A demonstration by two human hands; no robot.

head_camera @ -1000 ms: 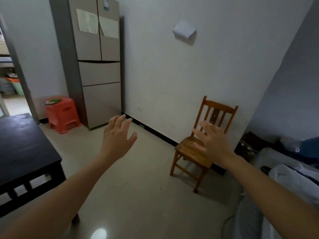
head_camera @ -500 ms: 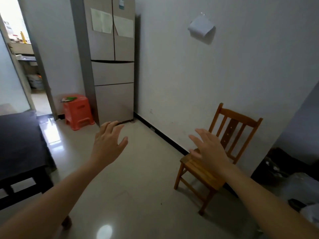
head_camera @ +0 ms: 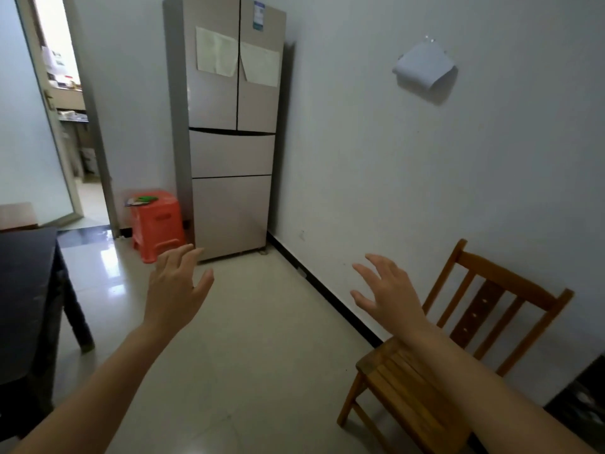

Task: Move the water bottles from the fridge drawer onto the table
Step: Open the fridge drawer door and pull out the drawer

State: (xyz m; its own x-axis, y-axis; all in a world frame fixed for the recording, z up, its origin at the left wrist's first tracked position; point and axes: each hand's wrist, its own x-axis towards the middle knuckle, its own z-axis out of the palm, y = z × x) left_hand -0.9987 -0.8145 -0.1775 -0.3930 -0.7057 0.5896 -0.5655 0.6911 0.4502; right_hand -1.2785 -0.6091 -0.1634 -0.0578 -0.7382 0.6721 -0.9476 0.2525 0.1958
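Note:
A tall beige fridge (head_camera: pixel 229 132) stands against the far wall, its two upper doors and both lower drawers (head_camera: pixel 230 217) closed. No water bottles are visible. A dark table (head_camera: pixel 23 290) fills the left edge. My left hand (head_camera: pixel 175 290) is raised in front of me with its fingers apart, holding nothing, well short of the fridge. My right hand (head_camera: pixel 388 293) is likewise held out and empty, over the floor beside a wooden chair.
An orange plastic stool (head_camera: pixel 157 224) with a green item on top stands left of the fridge. A wooden chair (head_camera: pixel 435 371) stands against the right wall. An open doorway (head_camera: pixel 68 126) is at the far left. Pale tiled floor (head_camera: pixel 255 339) runs to the fridge.
The view has swung left and moved forward, so the fridge is nearer and more central. Both hands stay raised and empty, now lower in view.

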